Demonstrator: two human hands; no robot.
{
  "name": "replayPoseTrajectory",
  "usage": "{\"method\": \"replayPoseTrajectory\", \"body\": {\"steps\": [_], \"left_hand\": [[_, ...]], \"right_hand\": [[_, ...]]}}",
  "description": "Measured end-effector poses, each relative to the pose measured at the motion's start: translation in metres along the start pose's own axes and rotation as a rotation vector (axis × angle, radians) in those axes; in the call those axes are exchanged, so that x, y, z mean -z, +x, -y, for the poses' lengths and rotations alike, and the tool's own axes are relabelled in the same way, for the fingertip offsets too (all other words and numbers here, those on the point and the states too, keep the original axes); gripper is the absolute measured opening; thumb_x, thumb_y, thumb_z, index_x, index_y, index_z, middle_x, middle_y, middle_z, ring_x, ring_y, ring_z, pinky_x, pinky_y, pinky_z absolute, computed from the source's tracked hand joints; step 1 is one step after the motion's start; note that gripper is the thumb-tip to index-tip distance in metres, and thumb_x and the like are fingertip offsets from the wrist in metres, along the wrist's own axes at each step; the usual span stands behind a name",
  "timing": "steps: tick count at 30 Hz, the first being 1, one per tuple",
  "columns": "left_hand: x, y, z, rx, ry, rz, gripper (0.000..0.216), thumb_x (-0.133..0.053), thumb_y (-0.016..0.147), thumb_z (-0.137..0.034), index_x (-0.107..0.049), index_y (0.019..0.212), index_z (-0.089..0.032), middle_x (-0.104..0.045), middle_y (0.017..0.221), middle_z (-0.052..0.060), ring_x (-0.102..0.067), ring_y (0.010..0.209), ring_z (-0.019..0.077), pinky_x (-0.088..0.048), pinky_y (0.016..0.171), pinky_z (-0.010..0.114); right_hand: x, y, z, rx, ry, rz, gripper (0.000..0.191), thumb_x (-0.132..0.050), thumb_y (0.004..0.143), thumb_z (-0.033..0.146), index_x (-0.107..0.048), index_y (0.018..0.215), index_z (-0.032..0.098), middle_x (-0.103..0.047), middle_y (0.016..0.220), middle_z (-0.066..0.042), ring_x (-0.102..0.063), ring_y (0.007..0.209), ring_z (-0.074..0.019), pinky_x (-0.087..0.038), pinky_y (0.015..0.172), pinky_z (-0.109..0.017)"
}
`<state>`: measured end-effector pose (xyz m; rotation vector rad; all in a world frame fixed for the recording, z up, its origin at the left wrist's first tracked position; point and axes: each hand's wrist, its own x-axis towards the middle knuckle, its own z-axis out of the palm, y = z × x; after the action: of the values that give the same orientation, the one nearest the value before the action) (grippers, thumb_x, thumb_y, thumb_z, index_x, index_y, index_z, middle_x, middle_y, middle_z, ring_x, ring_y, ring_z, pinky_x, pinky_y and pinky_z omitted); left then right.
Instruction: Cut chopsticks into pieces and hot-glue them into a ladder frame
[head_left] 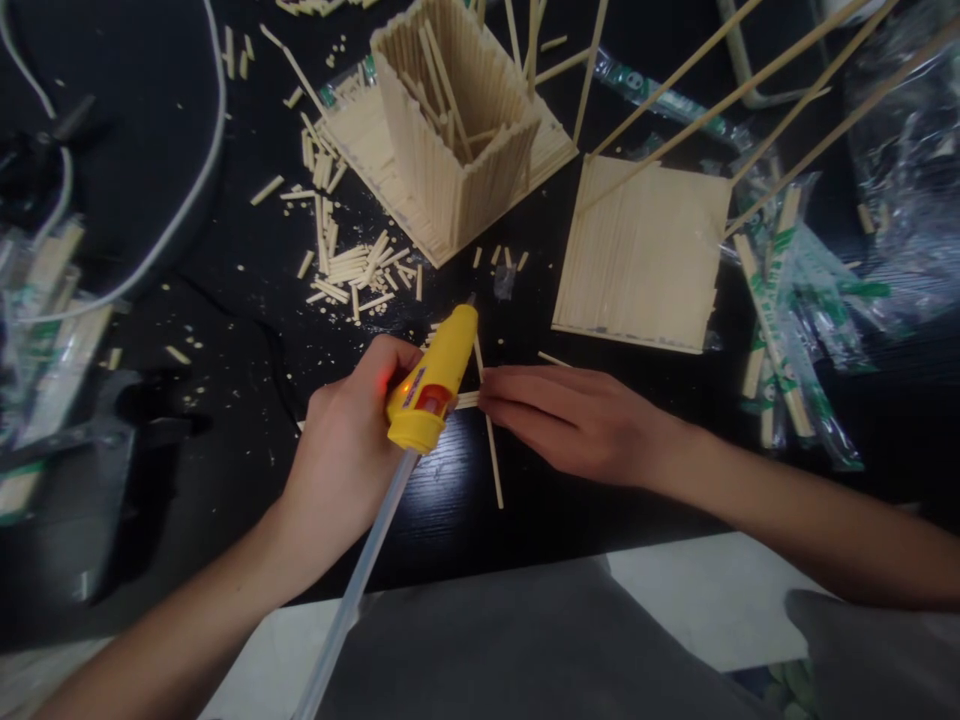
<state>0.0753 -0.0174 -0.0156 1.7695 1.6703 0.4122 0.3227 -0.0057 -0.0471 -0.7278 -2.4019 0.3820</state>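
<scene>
Glue gun (440,368) grasped in left hand (349,430); right hand (581,420) holding thin wooden stick (493,455).

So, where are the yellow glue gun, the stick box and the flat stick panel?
Yellow glue gun (450,350): head view, yellow casing.
Stick box (433,180): head view, outer wall.
Flat stick panel (643,255): head view, upper face.

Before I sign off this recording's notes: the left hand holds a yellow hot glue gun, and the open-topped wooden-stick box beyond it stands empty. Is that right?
Not quite: the wooden-stick box isn't empty; the head view shows loose sticks inside. The left hand does hold a yellow hot glue gun.
</scene>
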Motion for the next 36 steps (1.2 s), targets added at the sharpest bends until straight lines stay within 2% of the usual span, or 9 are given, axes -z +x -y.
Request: {"method": "replayPoseTrajectory", "body": {"steps": [7,13,18,24,30,36], "left_hand": [[0.0002,0.0003,-0.0002,0.002,-0.014,0.008,0.024,-0.077,0.084,-0.030,-0.062,0.103,-0.027,-0.078,0.091,-0.006,-0.072,0.075,0.0157,-0.048,0.061,0.026],[-0.0001,-0.0008,0.0013,0.004,-0.016,0.001,0.024,-0.077,0.084,-0.032,-0.062,0.103,-0.028,-0.078,0.091,-0.006,-0.073,0.075,0.0155,-0.049,0.062,0.027],[-0.0007,-0.0006,0.0009,0.010,-0.014,0.004,0.024,-0.077,0.085,-0.035,-0.062,0.103,-0.029,-0.078,0.092,-0.007,-0.073,0.076,0.0154,-0.049,0.062,0.028],[-0.0015,-0.0005,-0.0007,0.023,-0.024,0.004,0.025,-0.077,0.085,-0.031,-0.061,0.103,-0.029,-0.077,0.093,-0.006,-0.073,0.077,0.0158,-0.049,0.062,0.028],[-0.0015,-0.0016,-0.0007,0.018,-0.023,-0.003,0.024,-0.077,0.085,-0.031,-0.062,0.103,-0.027,-0.077,0.092,-0.005,-0.071,0.076,0.0154,-0.048,0.061,0.027],[-0.0013,-0.0009,-0.0011,0.009,-0.021,-0.004,0.025,-0.077,0.084,-0.031,-0.061,0.103,-0.027,-0.077,0.091,-0.005,-0.071,0.076,0.0153,-0.048,0.062,0.026]], "right_hand": [[-0.0014,-0.0028,-0.0021,-0.094,0.121,0.005,0.019,-0.063,0.104,0.016,-0.074,0.119,0.017,-0.080,0.122,-0.008,-0.077,0.114,-0.0186,-0.065,0.102,-0.030],[-0.0027,-0.0030,-0.0037,0.012,0.085,0.000,0.022,-0.061,0.103,0.011,-0.073,0.121,0.013,-0.080,0.119,-0.011,-0.074,0.122,-0.0232,-0.064,0.107,-0.037],[-0.0028,-0.0028,-0.0042,0.033,0.060,-0.001,0.019,-0.061,0.103,0.010,-0.074,0.117,0.011,-0.081,0.117,-0.011,-0.074,0.121,-0.0238,-0.064,0.106,-0.036],[-0.0007,-0.0037,-0.0023,0.042,0.032,0.030,0.021,-0.060,0.104,0.011,-0.074,0.119,0.012,-0.078,0.126,-0.011,-0.073,0.124,-0.0239,-0.064,0.106,-0.038],[-0.0011,-0.0010,0.0031,-0.092,0.068,0.055,0.024,-0.060,0.105,0.016,-0.072,0.125,0.014,-0.077,0.129,-0.010,-0.074,0.120,-0.0202,-0.062,0.107,-0.034],[0.0018,0.0008,-0.0003,0.095,-0.083,0.064,0.023,-0.057,0.105,0.010,-0.074,0.120,0.007,-0.079,0.123,-0.013,-0.075,0.118,-0.0241,-0.064,0.103,-0.036]]}}
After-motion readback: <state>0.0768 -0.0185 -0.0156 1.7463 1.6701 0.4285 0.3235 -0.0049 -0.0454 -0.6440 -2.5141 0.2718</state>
